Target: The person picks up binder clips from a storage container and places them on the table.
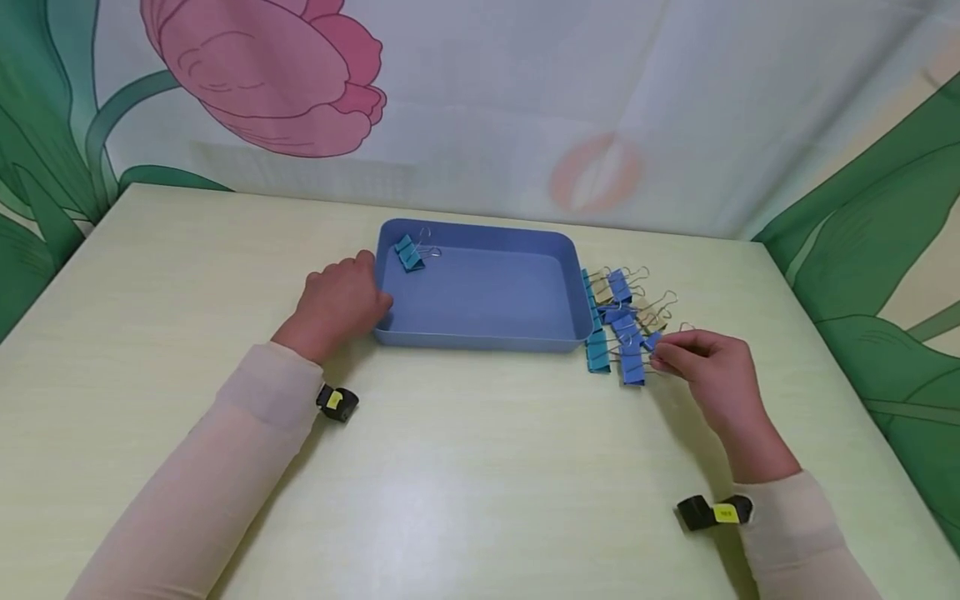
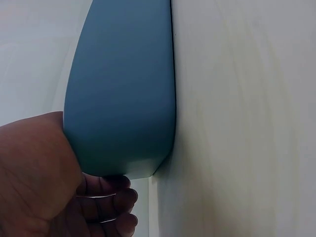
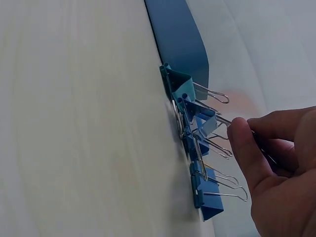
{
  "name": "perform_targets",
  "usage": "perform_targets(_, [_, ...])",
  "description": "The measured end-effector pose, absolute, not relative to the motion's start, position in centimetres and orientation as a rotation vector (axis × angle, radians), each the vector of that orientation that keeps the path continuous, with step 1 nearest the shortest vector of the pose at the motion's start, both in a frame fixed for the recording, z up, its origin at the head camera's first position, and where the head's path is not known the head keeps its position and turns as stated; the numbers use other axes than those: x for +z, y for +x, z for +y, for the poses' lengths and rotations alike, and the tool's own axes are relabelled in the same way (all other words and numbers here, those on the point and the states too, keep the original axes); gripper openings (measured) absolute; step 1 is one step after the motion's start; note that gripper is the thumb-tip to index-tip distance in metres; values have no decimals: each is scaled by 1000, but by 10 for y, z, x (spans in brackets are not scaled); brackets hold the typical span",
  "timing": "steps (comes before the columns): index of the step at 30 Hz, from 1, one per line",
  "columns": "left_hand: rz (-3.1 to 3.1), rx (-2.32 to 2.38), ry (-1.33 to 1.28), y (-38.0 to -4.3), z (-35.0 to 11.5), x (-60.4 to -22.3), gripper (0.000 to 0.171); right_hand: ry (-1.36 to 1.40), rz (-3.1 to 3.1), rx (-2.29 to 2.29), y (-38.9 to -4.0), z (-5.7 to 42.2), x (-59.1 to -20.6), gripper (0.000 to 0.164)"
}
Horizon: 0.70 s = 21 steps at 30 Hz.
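A blue tray (image 1: 480, 342) lies on the table, and my left hand (image 1: 341, 300) grips its left wall, with the thumb over the rim; in the left wrist view the other fingers curl by the tray's outer side. Inside the tray's far left corner sits a teal binder clip (image 1: 409, 253). My right hand (image 1: 705, 367) pinches a blue binder clip (image 1: 652, 341) between thumb and forefinger, at the near right of a pile of binder clips (image 1: 632, 367). In the right wrist view a wire handle meets those fingertips (image 3: 239, 129).
The pile holds several teal, blue and yellow clips (image 1: 651, 315) close against the tray's right wall. Pale tabletop (image 1: 450, 467) stretches in front of the tray. A printed curtain (image 1: 487, 108) hangs behind the table's far edge.
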<state>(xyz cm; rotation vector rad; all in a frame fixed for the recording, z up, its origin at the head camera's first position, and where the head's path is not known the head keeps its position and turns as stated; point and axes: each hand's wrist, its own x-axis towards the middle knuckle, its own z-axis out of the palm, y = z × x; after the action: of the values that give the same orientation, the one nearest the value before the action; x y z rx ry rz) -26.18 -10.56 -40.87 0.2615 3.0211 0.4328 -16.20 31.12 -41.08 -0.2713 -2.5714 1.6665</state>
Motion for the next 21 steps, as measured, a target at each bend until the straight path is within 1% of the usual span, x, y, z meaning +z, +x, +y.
perform_targets(21, [3017,453,250,-262,-106,-409,43,-325,-2665,1624,-164,311,-414,40])
